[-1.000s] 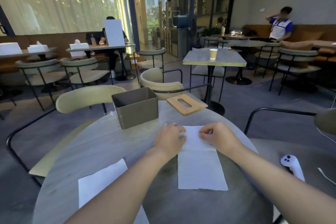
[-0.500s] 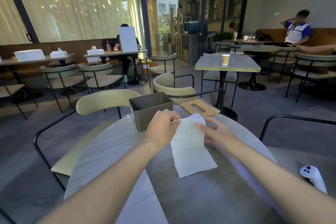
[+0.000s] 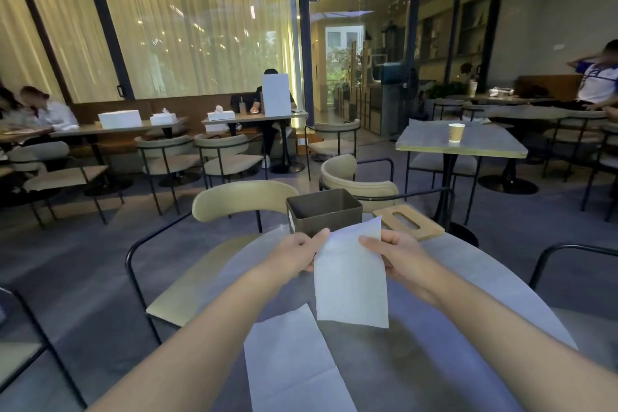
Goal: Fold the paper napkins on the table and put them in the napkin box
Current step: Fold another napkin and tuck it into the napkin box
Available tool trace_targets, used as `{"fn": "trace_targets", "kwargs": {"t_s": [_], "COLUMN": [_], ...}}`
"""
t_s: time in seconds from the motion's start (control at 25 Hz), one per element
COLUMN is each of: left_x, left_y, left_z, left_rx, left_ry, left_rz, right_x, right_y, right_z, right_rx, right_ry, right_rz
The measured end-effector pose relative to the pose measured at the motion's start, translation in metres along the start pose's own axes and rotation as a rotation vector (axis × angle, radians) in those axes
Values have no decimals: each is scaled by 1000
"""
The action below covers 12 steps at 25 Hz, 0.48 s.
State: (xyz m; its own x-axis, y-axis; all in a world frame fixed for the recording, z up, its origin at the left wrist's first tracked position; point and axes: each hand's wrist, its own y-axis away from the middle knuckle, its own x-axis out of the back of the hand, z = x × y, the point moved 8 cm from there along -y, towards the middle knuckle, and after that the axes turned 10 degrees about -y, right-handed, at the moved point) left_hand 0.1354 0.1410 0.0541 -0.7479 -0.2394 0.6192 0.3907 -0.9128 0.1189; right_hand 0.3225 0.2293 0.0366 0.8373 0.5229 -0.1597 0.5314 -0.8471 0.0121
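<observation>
Both hands hold the folded napkin [image 3: 351, 281] lifted off the round table [image 3: 468, 278], just near of the open napkin box [image 3: 324, 211]. The left hand [image 3: 294, 256] has its fingers pinching the napkin's left edge; the right hand [image 3: 398, 256] pinches the right edge. The upper corner overlaps the box's near wall. The wooden lid [image 3: 408, 221] lies right of the box. Another unfolded napkin [image 3: 291, 365] lies flat near left, its edge close below the held one.
</observation>
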Motion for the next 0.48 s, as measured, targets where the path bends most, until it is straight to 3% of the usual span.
{"fn": "trace_targets", "kwargs": {"t_s": [0.08, 0.24, 0.48], "left_x": [-10, -7, -11], "left_y": [0, -5, 0], "left_z": [-8, -7, 0], "left_rx": [1, -36, -66], "left_ry": [132, 247, 421], "left_rz": [-105, -36, -116], "right_x": [-8, -14, -3], "right_y": [1, 4, -2], "right_z": [0, 1, -12], "right_rx": [-41, -64, 40], "right_ry": [-27, -82, -97], "right_rz": [-39, -100, -37]}}
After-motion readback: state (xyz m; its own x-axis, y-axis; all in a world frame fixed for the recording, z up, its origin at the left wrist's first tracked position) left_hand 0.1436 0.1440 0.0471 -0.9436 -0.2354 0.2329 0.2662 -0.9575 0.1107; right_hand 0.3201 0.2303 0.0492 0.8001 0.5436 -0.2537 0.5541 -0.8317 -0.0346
